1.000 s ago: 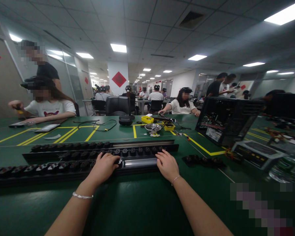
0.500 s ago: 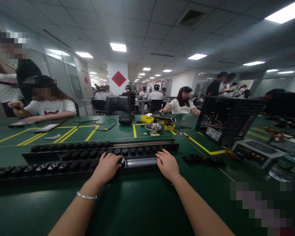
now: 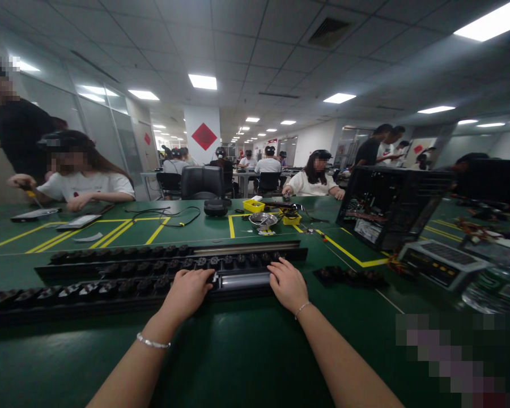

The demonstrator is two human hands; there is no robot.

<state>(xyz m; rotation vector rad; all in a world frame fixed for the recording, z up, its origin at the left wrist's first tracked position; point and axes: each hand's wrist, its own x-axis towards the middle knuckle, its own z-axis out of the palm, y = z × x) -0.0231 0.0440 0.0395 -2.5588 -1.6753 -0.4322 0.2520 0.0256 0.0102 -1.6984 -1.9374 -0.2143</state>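
A long black power-strip rail (image 3: 238,290) lies across the table before me, its right part a bare shiny metal channel. Round black socket modules (image 3: 106,288) fill its left part in a row. Bent over the rail, the fingers of my left hand (image 3: 190,292) close on the last socket module (image 3: 215,279), beside the bare channel; the hand hides most of it. My right hand (image 3: 288,285) grips the rail's right end, fingers over the far side and thumb out of sight. Just behind lies a second rail of sockets (image 3: 227,261).
Loose socket modules (image 3: 351,276) lie to the right. Beyond them are a power supply (image 3: 444,263), a water bottle (image 3: 495,283) and an open computer case (image 3: 395,209). A metal bowl (image 3: 263,221) and a yellow bin (image 3: 254,206) sit farther back. Two people work across the table.
My left hand shifts very slightly right along the rail; my right hand keeps its grip. The person at the left moves a hand holding a yellow-handled tool.
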